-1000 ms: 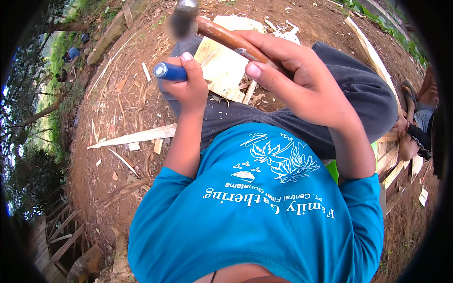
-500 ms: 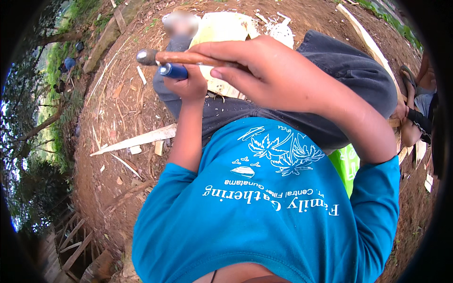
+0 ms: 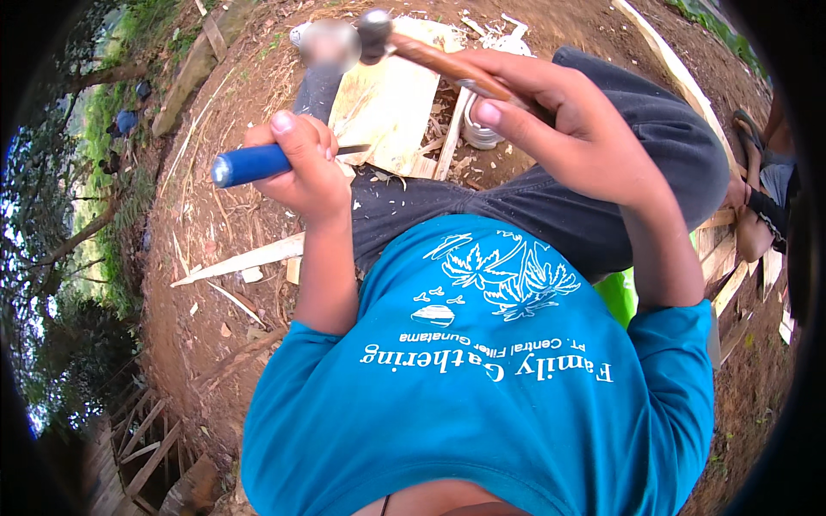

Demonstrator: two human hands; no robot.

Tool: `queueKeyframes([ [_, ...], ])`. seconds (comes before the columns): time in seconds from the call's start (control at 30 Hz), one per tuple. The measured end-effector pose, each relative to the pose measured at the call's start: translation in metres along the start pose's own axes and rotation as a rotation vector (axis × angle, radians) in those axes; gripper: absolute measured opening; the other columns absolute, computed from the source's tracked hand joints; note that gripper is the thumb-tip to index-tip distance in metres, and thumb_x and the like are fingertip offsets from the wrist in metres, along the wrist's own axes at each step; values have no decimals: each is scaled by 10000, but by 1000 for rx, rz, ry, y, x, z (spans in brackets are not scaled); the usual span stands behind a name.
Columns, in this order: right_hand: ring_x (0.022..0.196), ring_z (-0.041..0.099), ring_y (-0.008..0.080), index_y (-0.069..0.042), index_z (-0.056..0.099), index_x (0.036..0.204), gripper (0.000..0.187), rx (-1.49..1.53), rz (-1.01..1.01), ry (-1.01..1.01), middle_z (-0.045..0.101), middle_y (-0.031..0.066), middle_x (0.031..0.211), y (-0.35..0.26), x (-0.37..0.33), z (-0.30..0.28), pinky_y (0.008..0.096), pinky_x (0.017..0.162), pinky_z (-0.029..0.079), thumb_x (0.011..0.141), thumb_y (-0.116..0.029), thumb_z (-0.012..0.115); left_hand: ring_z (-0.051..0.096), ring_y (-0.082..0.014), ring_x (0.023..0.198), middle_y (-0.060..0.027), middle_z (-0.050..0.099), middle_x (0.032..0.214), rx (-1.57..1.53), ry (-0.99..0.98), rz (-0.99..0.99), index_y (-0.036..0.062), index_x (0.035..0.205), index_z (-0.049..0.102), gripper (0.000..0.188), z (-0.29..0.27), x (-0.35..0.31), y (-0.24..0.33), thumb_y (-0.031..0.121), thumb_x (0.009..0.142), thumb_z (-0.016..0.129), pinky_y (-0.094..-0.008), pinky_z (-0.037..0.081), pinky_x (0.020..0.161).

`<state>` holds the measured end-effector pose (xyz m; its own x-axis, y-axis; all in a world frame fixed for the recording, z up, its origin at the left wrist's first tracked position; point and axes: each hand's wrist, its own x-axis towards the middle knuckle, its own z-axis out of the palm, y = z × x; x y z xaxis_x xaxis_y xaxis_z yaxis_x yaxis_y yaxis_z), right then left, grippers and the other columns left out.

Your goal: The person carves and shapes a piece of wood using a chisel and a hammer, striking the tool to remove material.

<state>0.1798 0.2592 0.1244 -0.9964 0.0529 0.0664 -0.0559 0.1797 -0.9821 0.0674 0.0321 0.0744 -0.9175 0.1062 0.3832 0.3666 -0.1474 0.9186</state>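
My left hand is closed around the blue handle of a chisel. Its thin metal blade sticks out past my fingers toward a pale wooden board, and I cannot tell whether the tip touches it. The board lies on the ground between my legs, with shavings around it. In my right hand is a hammer, gripped by its brown wooden handle. The dark, rounded hammer head is raised over the far part of the board, up and to the right of the chisel handle.
My legs in dark trousers lie around the work. A white round object stands by the board. Wood strips and chips litter the brown soil. At the far right sits another person, partly seen. Trees and a log are on the left.
The hammer has moved up and right, away from the chisel. My left hand has turned and shifted left and nearer, so the chisel handle points left and its blade shows.
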Motion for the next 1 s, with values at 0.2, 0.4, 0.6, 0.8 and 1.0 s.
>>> queueKeyframes([
  [0.2,1015,579,92,-5,478,1415,555,497,281,26,591,4,1061,27,-20,15,281,914,484,930,-100,733,529,-224,952,-116,519,979,111,-373,158,69,1012,557,308,20,-20,-1,355,1004,671,-360,457,845],
  [0.4,1230,572,186,-11,464,1417,697,399,146,-114,567,99,1290,48,-32,20,356,1025,480,793,-23,773,429,-249,1044,-87,454,1040,384,-737,136,226,1081,742,408,53,-52,26,416,753,895,-399,384,927],
  [0.6,913,602,69,-36,468,1384,610,547,418,96,605,5,1001,48,-38,17,245,794,496,869,-23,795,465,-334,1085,-142,509,1152,737,-709,227,96,1337,615,742,29,-33,14,555,793,822,-456,413,950],
  [0.8,778,563,48,9,422,1403,597,536,380,249,580,-21,850,29,-35,-8,222,712,471,920,-77,762,531,-417,1245,-202,557,1306,1257,-743,-95,25,1376,534,790,-43,-2,-48,493,808,823,-498,446,1043],
  [1.0,701,574,46,21,373,1457,651,733,390,227,618,0,850,9,-42,-23,215,622,469,940,-111,746,641,-350,1139,-155,648,1173,1179,-699,-323,9,1306,542,711,-47,5,-64,368,790,876,-424,516,967],
])
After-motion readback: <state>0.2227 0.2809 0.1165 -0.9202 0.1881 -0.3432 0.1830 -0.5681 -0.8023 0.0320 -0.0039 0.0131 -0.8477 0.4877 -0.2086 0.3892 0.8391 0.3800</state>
